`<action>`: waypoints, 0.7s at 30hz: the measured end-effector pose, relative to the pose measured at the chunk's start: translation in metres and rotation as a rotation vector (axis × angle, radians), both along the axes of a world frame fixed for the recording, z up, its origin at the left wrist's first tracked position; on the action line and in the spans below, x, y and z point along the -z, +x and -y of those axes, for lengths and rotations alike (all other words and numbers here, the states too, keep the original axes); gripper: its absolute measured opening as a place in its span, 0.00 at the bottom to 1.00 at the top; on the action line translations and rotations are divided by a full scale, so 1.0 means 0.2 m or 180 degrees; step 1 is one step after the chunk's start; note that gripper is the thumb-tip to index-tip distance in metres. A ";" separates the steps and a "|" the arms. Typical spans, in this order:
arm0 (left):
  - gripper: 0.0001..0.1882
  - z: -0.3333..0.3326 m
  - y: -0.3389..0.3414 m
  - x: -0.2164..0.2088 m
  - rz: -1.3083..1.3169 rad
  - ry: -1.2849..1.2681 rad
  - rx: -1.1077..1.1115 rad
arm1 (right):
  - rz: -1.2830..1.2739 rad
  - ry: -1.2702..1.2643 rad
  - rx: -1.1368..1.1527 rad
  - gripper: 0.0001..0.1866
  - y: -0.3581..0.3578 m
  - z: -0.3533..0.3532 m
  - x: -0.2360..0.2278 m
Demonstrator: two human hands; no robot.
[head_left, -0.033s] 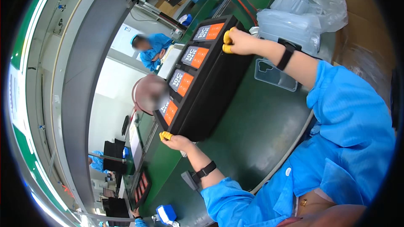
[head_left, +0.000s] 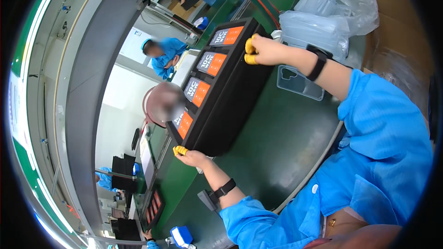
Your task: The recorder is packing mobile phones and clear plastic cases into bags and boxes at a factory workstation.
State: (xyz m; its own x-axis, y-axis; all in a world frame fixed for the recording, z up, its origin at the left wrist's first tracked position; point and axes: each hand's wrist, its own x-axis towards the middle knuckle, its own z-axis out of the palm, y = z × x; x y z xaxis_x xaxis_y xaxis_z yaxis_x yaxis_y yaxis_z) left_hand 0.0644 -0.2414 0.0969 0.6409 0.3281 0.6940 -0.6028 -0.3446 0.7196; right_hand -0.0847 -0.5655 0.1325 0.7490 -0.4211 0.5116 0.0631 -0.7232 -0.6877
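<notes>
A long black tray (head_left: 235, 97) lies on the green belt (head_left: 281, 152), with several grey-and-orange packs (head_left: 207, 63) in a row in it. My left hand (head_left: 190, 157) grips the tray's near end, my right hand (head_left: 264, 50) its far end. Both hands wear yellow finger cots and a black wrist strap. My sleeves are blue.
A clear phone case (head_left: 299, 83) lies on the belt by my right forearm. Behind it are plastic bags (head_left: 334, 11) and a cardboard box (head_left: 399, 41). Two people in blue (head_left: 162, 56) work across the line. Another tray (head_left: 152, 207) and a blue object (head_left: 182, 236) lie further left.
</notes>
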 end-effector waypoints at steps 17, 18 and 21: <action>0.11 0.13 -0.42 0.66 -0.1483 0.0023 0.1845 | -0.0768 -0.1305 -0.0272 0.06 -0.42 -0.34 0.66; 0.11 0.12 -0.43 0.65 -0.1494 0.0018 0.1841 | -0.0891 -0.1292 -0.0412 0.06 -0.42 -0.40 0.64; 0.11 0.11 -0.43 0.62 -0.1671 -0.0201 0.1800 | -0.0745 -0.1353 -0.1249 0.07 -0.47 -0.56 0.63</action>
